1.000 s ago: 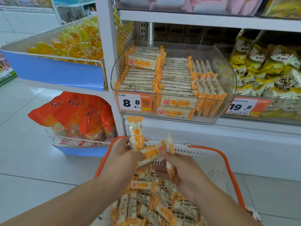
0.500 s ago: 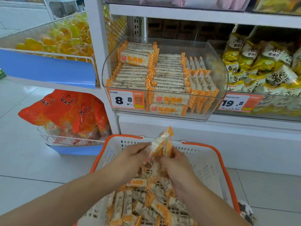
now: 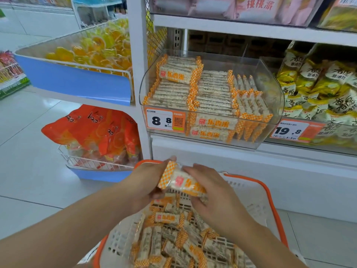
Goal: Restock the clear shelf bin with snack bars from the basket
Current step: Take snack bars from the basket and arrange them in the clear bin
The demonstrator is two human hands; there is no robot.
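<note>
Both hands square up snack bars above the basket (image 3: 266, 192).
The left hand (image 3: 146, 182) and right hand (image 3: 216, 192) clasp the bars (image 3: 181, 180) together, flat, likely to stack neatly in the bin (image 3: 274, 97).

— What sort of place is this?
— A shop: white shelves (image 3: 251, 29) carry packaged snacks, and printed price tags (image 3: 165, 120) sit on the bin fronts.
— Anything else?
— A shopping basket (image 3: 270, 198) stands on the tiled floor (image 3: 29, 151).
</note>
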